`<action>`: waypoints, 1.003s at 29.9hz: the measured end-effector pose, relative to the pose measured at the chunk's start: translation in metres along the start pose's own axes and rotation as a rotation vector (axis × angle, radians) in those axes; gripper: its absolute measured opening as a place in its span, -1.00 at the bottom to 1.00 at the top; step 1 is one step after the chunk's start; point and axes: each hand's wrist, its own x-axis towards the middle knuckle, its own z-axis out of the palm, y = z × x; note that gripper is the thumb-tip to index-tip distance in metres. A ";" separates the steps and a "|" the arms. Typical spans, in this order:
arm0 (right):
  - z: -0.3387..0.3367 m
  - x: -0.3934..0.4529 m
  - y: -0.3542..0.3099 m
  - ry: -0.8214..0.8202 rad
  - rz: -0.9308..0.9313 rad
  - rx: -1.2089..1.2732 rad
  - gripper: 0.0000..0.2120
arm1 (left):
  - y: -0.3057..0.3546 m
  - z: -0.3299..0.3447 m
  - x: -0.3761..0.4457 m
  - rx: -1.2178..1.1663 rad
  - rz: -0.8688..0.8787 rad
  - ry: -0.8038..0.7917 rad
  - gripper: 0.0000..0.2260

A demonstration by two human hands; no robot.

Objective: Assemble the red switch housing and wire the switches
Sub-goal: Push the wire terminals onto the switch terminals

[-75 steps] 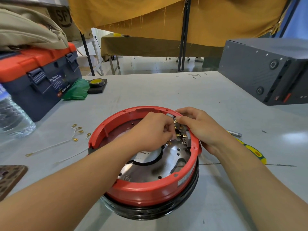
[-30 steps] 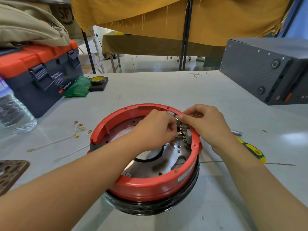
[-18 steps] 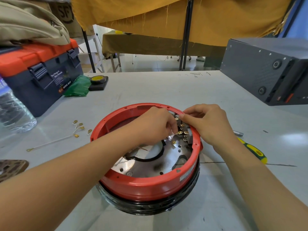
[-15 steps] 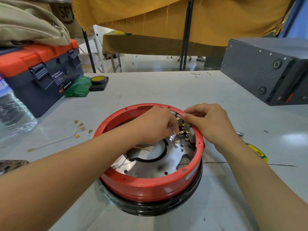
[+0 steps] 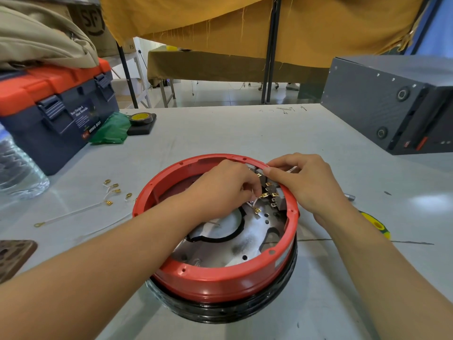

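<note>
The round red switch housing (image 5: 220, 280) sits on a black ring in front of me, with a shiny metal plate (image 5: 247, 239) inside. Grey switches with brass terminals (image 5: 275, 195) line its inner right wall. My left hand (image 5: 220, 190) reaches into the housing and pinches a thin white wire with a brass connector (image 5: 257, 209) next to the switches. My right hand (image 5: 308, 185) grips the housing's far right rim and the switch block, fingers curled over the edge.
Loose white wires with brass connectors (image 5: 110, 192) lie on the grey table to the left. A blue and orange toolbox (image 5: 56, 111), a water bottle (image 5: 17, 168) and tape roll (image 5: 142, 119) stand at left. A dark grey box (image 5: 392, 104) is far right; a yellow-green screwdriver (image 5: 377, 225) lies behind my right wrist.
My left hand has shifted slightly down the row of switches, drawing the wire connector lower. The right hand stays on the rim. The view has moved a little.
</note>
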 end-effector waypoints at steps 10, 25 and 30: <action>0.000 0.000 0.002 -0.017 0.025 0.047 -0.92 | -0.005 0.003 0.002 0.001 0.007 0.012 -0.89; 0.001 0.002 0.005 -0.045 0.031 0.113 -0.96 | -0.004 0.006 0.002 0.103 0.060 0.003 -0.89; 0.001 0.002 0.006 -0.058 0.033 0.110 -0.96 | 0.000 0.009 0.004 0.135 0.052 -0.003 -0.89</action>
